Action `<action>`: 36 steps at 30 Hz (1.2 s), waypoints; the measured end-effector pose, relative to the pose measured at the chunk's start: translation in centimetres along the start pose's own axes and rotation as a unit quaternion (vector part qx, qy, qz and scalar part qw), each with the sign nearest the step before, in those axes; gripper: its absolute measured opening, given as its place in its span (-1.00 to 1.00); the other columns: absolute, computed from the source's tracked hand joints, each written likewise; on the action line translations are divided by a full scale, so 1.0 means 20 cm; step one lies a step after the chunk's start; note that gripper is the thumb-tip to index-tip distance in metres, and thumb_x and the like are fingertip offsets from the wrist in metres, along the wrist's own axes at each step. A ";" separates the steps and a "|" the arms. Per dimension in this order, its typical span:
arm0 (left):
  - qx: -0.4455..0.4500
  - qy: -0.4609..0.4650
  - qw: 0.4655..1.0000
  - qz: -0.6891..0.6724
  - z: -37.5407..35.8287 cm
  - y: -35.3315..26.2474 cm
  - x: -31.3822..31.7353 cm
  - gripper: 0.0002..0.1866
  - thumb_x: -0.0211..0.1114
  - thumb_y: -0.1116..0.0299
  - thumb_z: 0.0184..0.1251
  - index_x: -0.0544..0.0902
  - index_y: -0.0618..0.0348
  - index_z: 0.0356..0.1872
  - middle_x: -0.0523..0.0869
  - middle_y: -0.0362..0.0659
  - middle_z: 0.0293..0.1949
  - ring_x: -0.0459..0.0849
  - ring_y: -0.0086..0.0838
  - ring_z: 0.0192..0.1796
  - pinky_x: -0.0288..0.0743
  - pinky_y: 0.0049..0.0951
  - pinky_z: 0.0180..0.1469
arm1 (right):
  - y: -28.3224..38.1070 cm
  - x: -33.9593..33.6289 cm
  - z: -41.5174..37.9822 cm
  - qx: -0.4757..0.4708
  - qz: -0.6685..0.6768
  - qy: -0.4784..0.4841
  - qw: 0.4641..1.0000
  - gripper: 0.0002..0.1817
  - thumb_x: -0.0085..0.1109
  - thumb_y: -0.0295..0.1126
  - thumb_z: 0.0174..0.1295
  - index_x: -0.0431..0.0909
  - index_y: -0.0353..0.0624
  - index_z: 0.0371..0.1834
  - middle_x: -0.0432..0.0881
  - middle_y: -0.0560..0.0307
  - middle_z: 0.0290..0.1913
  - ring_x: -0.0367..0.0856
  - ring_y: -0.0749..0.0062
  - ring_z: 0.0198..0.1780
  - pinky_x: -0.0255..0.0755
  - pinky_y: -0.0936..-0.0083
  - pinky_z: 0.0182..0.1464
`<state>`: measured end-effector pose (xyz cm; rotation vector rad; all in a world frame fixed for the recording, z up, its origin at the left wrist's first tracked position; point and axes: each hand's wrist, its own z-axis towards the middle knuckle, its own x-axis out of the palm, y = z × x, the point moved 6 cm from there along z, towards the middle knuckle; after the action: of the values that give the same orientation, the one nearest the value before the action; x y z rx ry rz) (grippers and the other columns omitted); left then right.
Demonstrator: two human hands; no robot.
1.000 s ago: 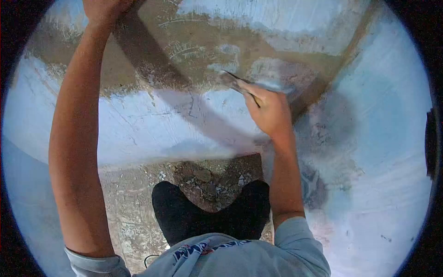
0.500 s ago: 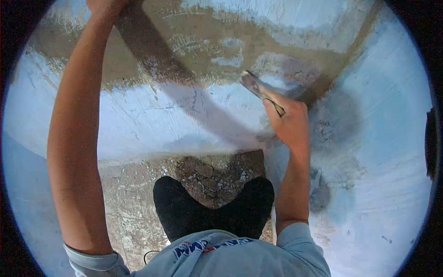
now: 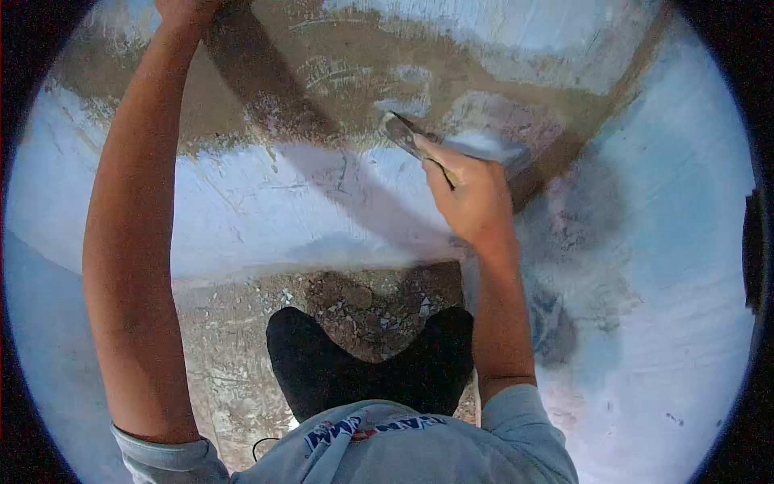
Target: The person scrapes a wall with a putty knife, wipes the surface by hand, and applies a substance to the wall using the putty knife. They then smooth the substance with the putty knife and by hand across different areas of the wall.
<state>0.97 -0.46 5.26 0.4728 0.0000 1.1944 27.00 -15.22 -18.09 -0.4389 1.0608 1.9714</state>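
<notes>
A scraper (image 3: 400, 132) is gripped in my right hand (image 3: 477, 198), its blade angled up and left against the wall. The blade tip lies at the lower edge of a bare brown band (image 3: 355, 73) where paint is gone, just below a small pale remnant of paint (image 3: 411, 101). Under the band the wall (image 3: 242, 218) keeps its pale, scratched paint. High at the left, my left hand (image 3: 190, 10) reaches to the wall at the top edge of the view; its fingers are cut off there.
The right-hand wall (image 3: 669, 266) meets the front one at a corner and carries blue paint with grey patches. Paint flakes and rubble (image 3: 363, 310) litter the floor by my knees. A dark shadow of my left arm falls across the front wall.
My right hand has moved left and slightly down with the scraper, taking the blade tip left along the edge of the bare band. My left arm stays almost where it was.
</notes>
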 end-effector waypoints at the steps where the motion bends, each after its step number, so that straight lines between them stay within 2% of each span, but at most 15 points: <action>1: -0.005 0.008 1.000 -0.005 -0.01 -0.01 0.01 -0.45 -0.04 -0.03 0.66 0.38 -0.32 0.59 0.24 -0.27 0.68 0.11 -0.12 0.71 -0.16 0.05 0.69 | -0.01 -0.01 -0.03 0.013 0.009 0.011 1.000 -0.66 0.28 -0.35 0.32 0.77 0.08 0.16 0.71 -0.25 -0.28 0.71 -0.21 -0.30 0.59 0.13 -0.24; 4: -0.018 0.019 1.000 0.000 0.01 0.00 0.00 -0.45 -0.05 -0.04 0.66 0.38 -0.32 0.60 0.24 -0.27 0.68 0.10 -0.12 0.71 -0.16 0.06 0.69 | -0.04 -0.06 -0.05 0.056 0.056 -0.012 0.997 -0.66 0.28 -0.33 0.32 0.77 0.10 0.16 0.73 -0.22 -0.24 0.71 -0.22 -0.26 0.62 0.15 -0.20; 7: -0.015 0.038 0.999 -0.006 0.01 -0.02 -0.02 -0.44 -0.05 -0.04 0.66 0.38 -0.32 0.60 0.24 -0.28 0.68 0.09 -0.13 0.71 -0.17 0.06 0.69 | 0.03 0.12 0.04 0.009 -0.027 -0.033 0.999 -0.66 0.27 -0.39 0.33 0.77 0.00 0.16 0.76 -0.20 -0.20 0.79 -0.10 -0.22 0.65 0.21 -0.14; 11: -0.005 0.020 1.000 -0.001 -0.01 0.00 0.00 -0.44 -0.06 -0.05 0.67 0.36 -0.32 0.61 0.23 -0.29 0.68 0.09 -0.13 0.71 -0.18 0.06 0.69 | 0.02 0.01 -0.05 -0.031 0.075 -0.047 0.996 -0.67 0.25 -0.37 0.35 0.78 0.08 0.15 0.76 -0.21 -0.15 0.77 -0.17 -0.14 0.65 0.10 -0.06; 12: -0.003 0.007 1.000 0.006 -0.01 0.01 0.01 -0.44 -0.06 -0.05 0.67 0.36 -0.32 0.61 0.23 -0.29 0.68 0.08 -0.13 0.71 -0.18 0.06 0.69 | -0.01 -0.04 -0.06 -0.017 0.069 -0.053 0.996 -0.67 0.24 -0.36 0.35 0.78 0.06 0.15 0.76 -0.21 -0.17 0.76 -0.17 -0.16 0.64 0.09 -0.06; 15: -0.017 0.041 0.999 0.001 0.01 -0.01 -0.01 -0.44 -0.07 -0.07 0.68 0.35 -0.33 0.61 0.22 -0.29 0.68 0.08 -0.13 0.72 -0.19 0.05 0.70 | 0.04 0.13 0.02 0.016 -0.038 -0.012 0.999 -0.66 0.23 -0.38 0.34 0.77 0.01 0.16 0.76 -0.20 -0.21 0.79 -0.10 -0.22 0.65 0.13 -0.11; 18: 0.005 0.001 1.000 -0.004 0.00 0.01 0.01 -0.44 -0.06 -0.05 0.68 0.35 -0.33 0.61 0.22 -0.29 0.69 0.08 -0.12 0.71 -0.19 0.05 0.70 | 0.05 0.09 0.03 -0.026 -0.014 -0.018 0.999 -0.63 0.24 -0.36 0.33 0.76 0.11 0.20 0.75 -0.20 -0.25 0.76 -0.14 -0.26 0.64 0.08 -0.13; 21: -0.007 0.004 1.000 -0.001 0.00 0.01 0.01 -0.45 -0.07 -0.05 0.68 0.35 -0.34 0.61 0.22 -0.29 0.69 0.09 -0.12 0.71 -0.19 0.06 0.70 | -0.03 -0.05 -0.03 0.022 0.050 -0.029 0.998 -0.59 0.24 -0.31 0.33 0.73 0.27 0.24 0.74 -0.21 -0.25 0.71 -0.24 -0.26 0.62 0.00 -0.11; 24: -0.013 0.019 1.000 0.000 0.00 -0.01 0.00 -0.45 -0.08 -0.05 0.68 0.35 -0.34 0.61 0.22 -0.28 0.69 0.09 -0.12 0.71 -0.18 0.06 0.69 | 0.01 0.12 0.04 0.064 -0.006 0.042 0.997 -0.58 0.24 -0.30 0.33 0.72 0.29 0.25 0.74 -0.22 -0.24 0.73 -0.23 -0.26 0.62 0.00 -0.11; 27: -0.029 0.058 0.998 -0.006 0.01 -0.01 -0.02 -0.44 -0.08 -0.07 0.68 0.36 -0.33 0.61 0.22 -0.28 0.68 0.09 -0.12 0.71 -0.18 0.05 0.69 | 0.12 0.21 0.07 -0.016 -0.033 0.015 0.999 -0.59 0.24 -0.29 0.33 0.73 0.26 0.24 0.75 -0.21 -0.23 0.74 -0.19 -0.28 0.63 0.08 -0.17; 28: -0.008 0.034 0.999 -0.009 0.01 0.00 -0.01 -0.44 -0.07 -0.07 0.68 0.36 -0.32 0.60 0.23 -0.28 0.68 0.10 -0.13 0.71 -0.17 0.05 0.69 | 0.10 0.16 0.07 -0.035 -0.033 -0.003 0.999 -0.61 0.24 -0.28 0.34 0.74 0.27 0.23 0.75 -0.21 -0.24 0.75 -0.18 -0.26 0.64 0.09 -0.16; 31: 0.001 -0.001 1.000 0.001 -0.01 0.01 0.02 -0.44 -0.07 -0.08 0.67 0.37 -0.32 0.60 0.24 -0.28 0.68 0.10 -0.13 0.71 -0.16 0.05 0.69 | 0.02 -0.03 -0.03 0.025 0.041 -0.017 0.999 -0.62 0.20 -0.26 0.36 0.74 0.25 0.23 0.75 -0.20 -0.22 0.75 -0.21 -0.23 0.64 0.03 -0.10; 32: -0.004 0.003 1.000 -0.007 -0.01 0.01 0.01 -0.45 -0.08 -0.08 0.68 0.38 -0.33 0.59 0.24 -0.28 0.68 0.11 -0.13 0.71 -0.15 0.05 0.69 | 0.02 -0.02 -0.03 0.050 0.040 0.006 0.998 -0.63 0.20 -0.31 0.37 0.75 0.21 0.22 0.75 -0.22 -0.21 0.74 -0.23 -0.22 0.64 0.04 -0.09; 35: -0.001 0.010 1.000 0.017 -0.01 0.00 0.00 -0.45 -0.08 -0.09 0.68 0.39 -0.33 0.58 0.25 -0.28 0.67 0.12 -0.12 0.70 -0.14 0.05 0.69 | 0.13 0.25 0.06 0.020 0.000 0.058 0.998 -0.62 0.22 -0.38 0.35 0.75 0.17 0.21 0.74 -0.24 -0.24 0.73 -0.24 -0.22 0.64 0.07 -0.12; 36: -0.002 0.013 1.000 0.008 -0.01 0.01 0.00 -0.45 -0.08 -0.08 0.68 0.39 -0.33 0.58 0.26 -0.28 0.67 0.12 -0.11 0.70 -0.14 0.06 0.69 | 0.19 0.29 0.09 -0.023 -0.029 0.028 0.999 -0.61 0.24 -0.40 0.34 0.75 0.19 0.20 0.73 -0.26 -0.27 0.72 -0.26 -0.22 0.63 0.05 -0.12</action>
<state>0.85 -0.34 5.19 0.4542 0.0159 1.2158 20.60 -12.02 -18.70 -0.5466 1.0278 1.9443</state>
